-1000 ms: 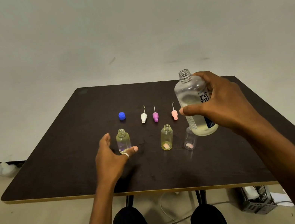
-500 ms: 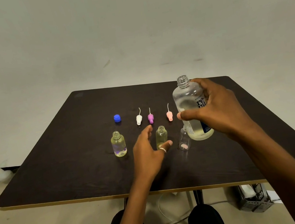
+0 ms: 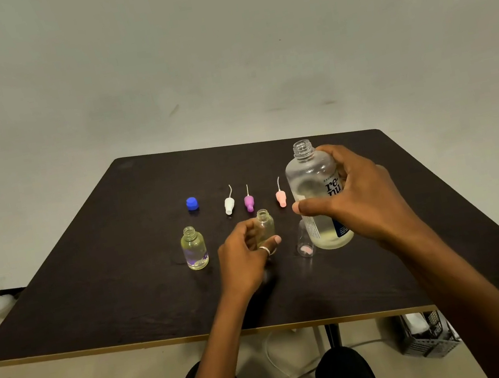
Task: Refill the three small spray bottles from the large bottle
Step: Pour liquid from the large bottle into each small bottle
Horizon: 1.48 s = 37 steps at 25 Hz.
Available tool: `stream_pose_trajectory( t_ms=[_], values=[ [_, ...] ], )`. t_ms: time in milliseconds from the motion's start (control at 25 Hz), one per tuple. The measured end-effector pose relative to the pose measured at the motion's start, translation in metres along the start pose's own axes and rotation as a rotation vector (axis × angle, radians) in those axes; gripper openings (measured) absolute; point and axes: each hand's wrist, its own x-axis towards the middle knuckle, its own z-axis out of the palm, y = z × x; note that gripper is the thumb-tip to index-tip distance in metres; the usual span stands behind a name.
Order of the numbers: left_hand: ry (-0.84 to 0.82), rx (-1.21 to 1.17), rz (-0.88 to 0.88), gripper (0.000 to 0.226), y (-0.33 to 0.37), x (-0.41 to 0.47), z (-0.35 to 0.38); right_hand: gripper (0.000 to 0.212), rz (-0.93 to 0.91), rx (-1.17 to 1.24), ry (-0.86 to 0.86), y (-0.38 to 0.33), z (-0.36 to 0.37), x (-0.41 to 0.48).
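On the dark brown worktop (image 3: 91, 283), the person's right hand (image 3: 360, 199) is wrapped round the large clear plastic bottle with a blue-and-white label (image 3: 310, 184). It stands upright at the right of the group, uncapped, with pale liquid in its lower part. I cannot tell whether its base rests on the worktop or hangs just above it.

The left hand (image 3: 246, 256) has fingers and thumb curled round the middle small clear bottle (image 3: 264, 224), whose neck is open. Well to the left stands the left small clear bottle (image 3: 194, 248), upright, open and holding yellowish liquid. The right small clear bottle (image 3: 304, 239) stands just beside the large bottle's near left side, with something pink at its base.

Farther back lies a row: a round blue cap (image 3: 191, 203) at the left, then a white spray top (image 3: 229, 205), a purple spray top (image 3: 249, 202) and a pink spray top (image 3: 281, 198), each with its thin tube pointing away.
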Motion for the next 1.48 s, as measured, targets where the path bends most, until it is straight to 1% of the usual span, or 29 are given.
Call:
stream_pose_trajectory(
  t_ms=[160, 280, 400, 600, 760, 1000, 1280, 1480],
  values=[
    [0.065, -0.073, 0.105, 0.049, 0.04, -0.009, -0.027, 0.067, -0.029, -0.102, -0.019, -0.001, 0.0, -0.001],
    [0.117, -0.032, 0.196, 0.05, 0.071, -0.018, -0.049, 0.069, -0.082, -0.229, -0.028, -0.008, 0.001, 0.0],
    [0.165, 0.006, 0.262, 0.051, 0.085, -0.026, -0.061, 0.071, -0.138, -0.35, -0.045, -0.021, 0.0, 0.002],
    [0.205, 0.041, 0.272, 0.055, 0.085, -0.033, -0.067, 0.069, -0.259, -0.498, -0.042, -0.033, 0.002, 0.002],
    [0.213, 0.037, 0.279, 0.056, 0.085, -0.034, -0.068, 0.077, -0.302, -0.584, -0.055, -0.035, 0.003, 0.005],
    [0.218, 0.033, 0.278, 0.056, 0.085, -0.032, -0.067, 0.082, -0.334, -0.633, -0.052, -0.038, 0.002, 0.006],
    [0.233, 0.066, 0.293, 0.057, 0.087, -0.031, -0.065, 0.077, -0.354, -0.657, -0.036, -0.039, 0.0, 0.008],
    [0.239, 0.091, 0.311, 0.056, 0.089, -0.031, -0.066, 0.077, -0.363, -0.692, -0.026, -0.041, -0.002, 0.01]
  ],
)
